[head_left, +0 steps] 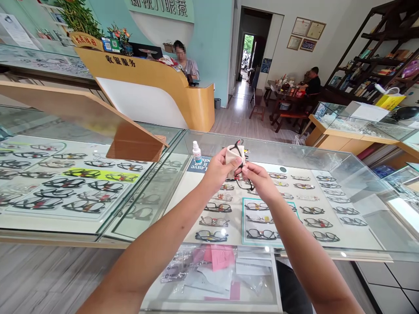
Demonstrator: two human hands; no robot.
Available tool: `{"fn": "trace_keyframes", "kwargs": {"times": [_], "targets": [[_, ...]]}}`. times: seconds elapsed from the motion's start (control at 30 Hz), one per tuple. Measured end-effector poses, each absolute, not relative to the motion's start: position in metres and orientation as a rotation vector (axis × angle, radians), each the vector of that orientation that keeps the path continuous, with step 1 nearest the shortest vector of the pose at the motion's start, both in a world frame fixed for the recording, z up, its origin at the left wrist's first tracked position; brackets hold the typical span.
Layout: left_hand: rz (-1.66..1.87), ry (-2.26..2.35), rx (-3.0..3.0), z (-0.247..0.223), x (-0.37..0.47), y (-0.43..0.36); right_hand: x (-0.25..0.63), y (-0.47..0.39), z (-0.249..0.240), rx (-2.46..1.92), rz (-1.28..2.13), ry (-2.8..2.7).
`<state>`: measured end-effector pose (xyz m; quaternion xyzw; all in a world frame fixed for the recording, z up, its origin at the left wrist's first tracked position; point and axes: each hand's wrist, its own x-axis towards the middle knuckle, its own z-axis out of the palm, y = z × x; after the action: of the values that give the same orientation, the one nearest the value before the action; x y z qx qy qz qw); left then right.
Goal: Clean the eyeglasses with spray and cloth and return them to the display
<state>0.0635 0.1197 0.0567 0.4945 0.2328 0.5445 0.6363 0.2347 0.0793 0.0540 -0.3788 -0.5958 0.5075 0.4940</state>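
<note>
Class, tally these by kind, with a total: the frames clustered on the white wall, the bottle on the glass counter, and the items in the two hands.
Wall frames: 4
Bottle: 1
Cloth: 1
Glasses: 1
Total: 7

Item: left hand point(231, 165), pinching a pale cloth point(233, 156) around part of a pair of dark-framed glasses point(245, 184). Item: right hand point(257, 174), fingers on the same glasses just beside the cloth. Item: glass-topped bench point(183, 209), both hands above it. Item: small white bottle point(197, 153), upright on the glass, to the left of the hands. Items: rows of spectacle frames point(312, 210), laid out beneath the glass (some inside a teal-edged rectangle). Item: open drawer point(276, 283), nearest the wearer, containing pink papers point(222, 257) and clear plastic bags. Item: seated person point(190, 67), behind the curved wooden counter point(201, 107).
</note>
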Motion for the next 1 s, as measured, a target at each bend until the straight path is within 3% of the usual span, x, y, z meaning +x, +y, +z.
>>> {"fn": "trace_keyframes", "kwargs": {"times": [0.53,1.0], "targets": [[1.215,0.522,0.853,0.062,0.059,0.129,0.244,0.079,0.061,-0.921,1.19,-1.287],[0.843,0.572,1.24,0.057,0.059,0.114,0.247,0.084,0.055,-0.794,1.043,-1.229]]}}
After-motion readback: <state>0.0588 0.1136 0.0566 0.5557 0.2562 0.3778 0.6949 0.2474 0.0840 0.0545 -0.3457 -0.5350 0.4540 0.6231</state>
